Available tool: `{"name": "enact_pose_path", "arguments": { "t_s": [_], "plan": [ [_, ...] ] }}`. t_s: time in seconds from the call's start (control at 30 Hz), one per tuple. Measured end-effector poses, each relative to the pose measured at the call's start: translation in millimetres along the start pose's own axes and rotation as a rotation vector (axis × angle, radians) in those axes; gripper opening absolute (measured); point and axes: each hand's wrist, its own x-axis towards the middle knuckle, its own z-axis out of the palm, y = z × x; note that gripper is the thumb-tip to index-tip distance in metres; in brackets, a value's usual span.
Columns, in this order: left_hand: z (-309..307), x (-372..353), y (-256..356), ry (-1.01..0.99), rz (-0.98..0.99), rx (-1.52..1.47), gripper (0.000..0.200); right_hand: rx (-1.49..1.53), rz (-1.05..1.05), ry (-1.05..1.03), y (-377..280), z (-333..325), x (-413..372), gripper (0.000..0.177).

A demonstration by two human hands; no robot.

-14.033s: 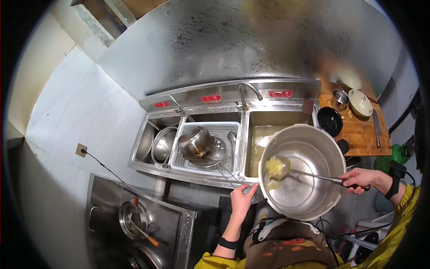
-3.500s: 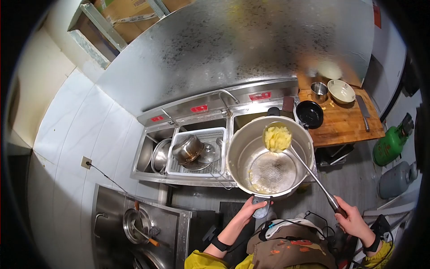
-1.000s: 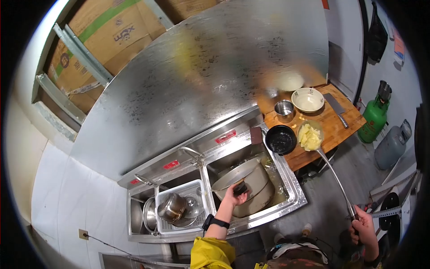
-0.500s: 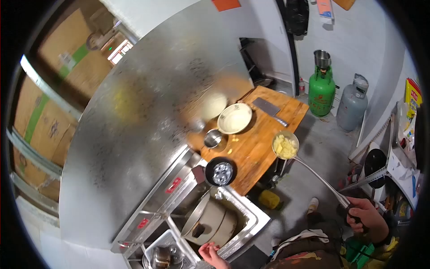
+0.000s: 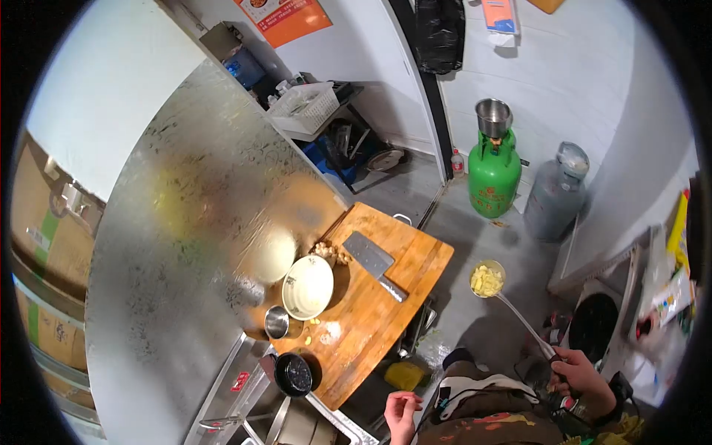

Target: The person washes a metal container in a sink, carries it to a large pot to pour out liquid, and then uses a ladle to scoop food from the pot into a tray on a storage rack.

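My right hand (image 5: 582, 380) is closed round the dark handle of a long metal ladle (image 5: 523, 322). Pale yellow chopped pieces (image 5: 486, 281) fill its bowl, which hangs over the grey floor to the right of the wooden board. Near my body at the bottom, my left hand (image 5: 402, 414) has its fingers curled together; whether anything is in them is too small to tell. On the wooden board (image 5: 371, 319) lie a cleaver (image 5: 374, 263), a cream bowl (image 5: 308, 288), a small metal cup (image 5: 277, 322) and ginger-like pieces (image 5: 331, 253). A black pan (image 5: 293, 374) sits at the board's lower left corner.
A steel sink (image 5: 233, 389) with a large pot (image 5: 300, 424) is at the lower left. A green gas cylinder (image 5: 494, 174) carrying a metal pot (image 5: 494, 116) and a grey cylinder (image 5: 556, 194) stand by the wall. Cluttered shelves (image 5: 630, 311) are at right.
The view has turned rightward, so the board and sink appear further left and lower. The ladle is still in my right hand, away from the board's edge. My left hand has left the sink's side.
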Motion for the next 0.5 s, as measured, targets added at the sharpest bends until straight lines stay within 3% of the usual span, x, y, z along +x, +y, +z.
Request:
{"name": "enact_pose_path", "arguments": {
  "t_s": [0.03, 0.13, 0.17, 0.27, 0.37, 0.47, 0.5],
  "plan": [
    [19, 18, 16, -0.056, -0.080, 0.035, 0.011, -0.001, -0.010, 0.003, -20, -3, 15, 0.027],
    [44, 82, -34, -0.282, -0.268, -0.015, 0.013, -0.009, -0.010, 0.012, -71, -19, 63, 0.026],
    [70, 111, -17, -0.305, -0.192, 0.117, 0.023, -0.006, -0.006, 0.012, -95, -20, 76, 0.026],
    [128, 190, 12, -0.510, -0.142, 0.159, 0.027, -0.008, -0.029, -0.048, -156, -40, 124, 0.024],
    [174, 244, 22, -0.652, -0.273, 0.273, 0.032, -0.138, -0.016, -0.022, -217, -54, 162, 0.026],
    [212, 297, 35, -0.636, -0.395, 0.156, 0.034, -0.133, -0.023, -0.051, -289, -61, 201, 0.028],
    [224, 315, 36, -0.606, -0.327, 0.212, 0.035, -0.149, -0.018, -0.067, -314, -64, 218, 0.029]
  ]
}}
